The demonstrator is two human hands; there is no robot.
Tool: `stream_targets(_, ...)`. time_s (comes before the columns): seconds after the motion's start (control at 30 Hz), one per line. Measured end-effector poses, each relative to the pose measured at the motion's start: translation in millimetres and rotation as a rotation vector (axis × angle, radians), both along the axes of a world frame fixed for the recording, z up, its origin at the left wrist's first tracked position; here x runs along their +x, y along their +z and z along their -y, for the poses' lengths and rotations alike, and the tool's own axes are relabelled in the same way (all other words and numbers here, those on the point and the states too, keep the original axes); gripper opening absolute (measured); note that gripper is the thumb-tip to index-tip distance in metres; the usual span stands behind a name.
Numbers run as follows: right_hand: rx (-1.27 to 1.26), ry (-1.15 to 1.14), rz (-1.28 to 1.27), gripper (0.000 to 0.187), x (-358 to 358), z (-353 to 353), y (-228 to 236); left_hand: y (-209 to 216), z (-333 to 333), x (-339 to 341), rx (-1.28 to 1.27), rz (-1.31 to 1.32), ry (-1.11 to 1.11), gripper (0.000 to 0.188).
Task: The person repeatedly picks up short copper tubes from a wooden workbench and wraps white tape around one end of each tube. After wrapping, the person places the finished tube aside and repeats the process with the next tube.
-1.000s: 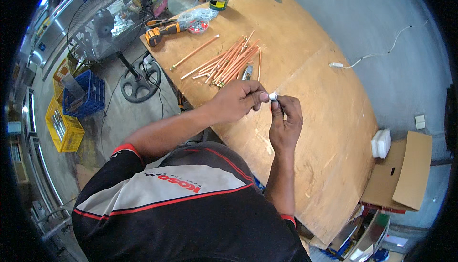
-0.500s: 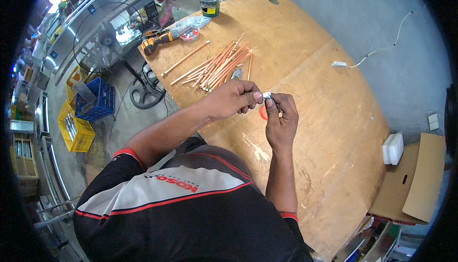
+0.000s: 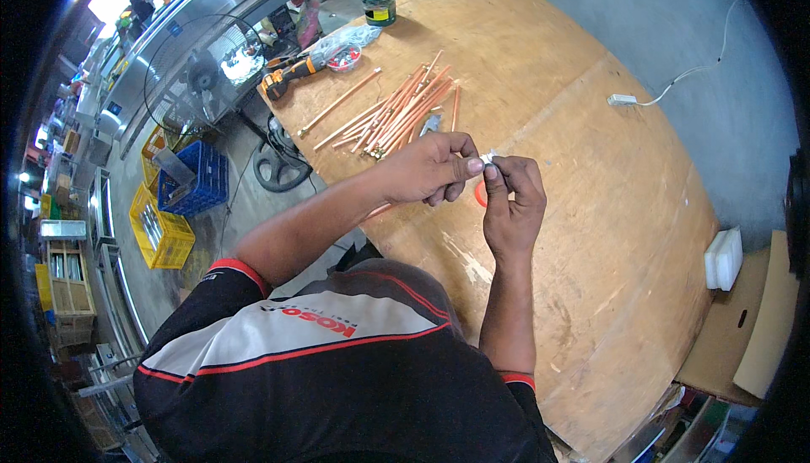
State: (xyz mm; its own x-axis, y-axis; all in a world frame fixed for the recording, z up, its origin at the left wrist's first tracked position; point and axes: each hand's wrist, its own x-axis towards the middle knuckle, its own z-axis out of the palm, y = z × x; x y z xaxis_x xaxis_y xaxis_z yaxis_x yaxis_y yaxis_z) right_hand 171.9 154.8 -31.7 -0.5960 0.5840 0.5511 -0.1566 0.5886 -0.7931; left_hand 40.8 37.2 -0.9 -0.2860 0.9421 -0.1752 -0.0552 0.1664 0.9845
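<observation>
Over the near part of the wooden table, my left hand (image 3: 439, 168) and my right hand (image 3: 515, 210) meet with thumbs and fingertips pinched together. Between them is a small white piece (image 3: 488, 158), thin and ragged like a bit of tape; both hands grip it. Whatever it may be wrapped around is hidden by my fingers. Just below my left wrist a short copper-coloured rod end (image 3: 379, 210) shows; I cannot tell whether the hand holds it. Partly behind my right hand lies a red ring (image 3: 481, 194). Beyond my left hand, several copper tubes (image 3: 401, 113) with brass-coloured end fittings lie in a loose pile.
On the wooden table (image 3: 591, 235) are a yellow-black power tool (image 3: 287, 78), a tub of small parts (image 3: 343, 58) and a dark green can (image 3: 378, 5). A fan (image 3: 202, 75) and crates (image 3: 162, 227) stand left. White foam (image 3: 723, 259) and a cardboard box (image 3: 726, 328) are right.
The whole view has shifted a little, so the table sits further right. Both hands stay together at the white piece, which now looks more ragged and spread at its top.
</observation>
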Motion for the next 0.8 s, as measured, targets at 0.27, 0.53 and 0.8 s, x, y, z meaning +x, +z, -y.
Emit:
stream_targets(0.27,-0.025,-0.006,0.012,0.008,-3.6,2.4,-3.4,-23.6,-5.1,2.0,0.096,-0.168,0.149,0.038)
stream_targets(0.53,0.013,0.037,0.073,0.006,5.3,17.2,6.2,-6.2,14.3,18.8,0.135,-0.024,0.118,0.041)
stream_targets(0.8,0.264,0.064,0.135,0.008,42.1,34.7,-24.5,-36.4,56.3,43.2,0.208,-0.178,-0.033,0.042)
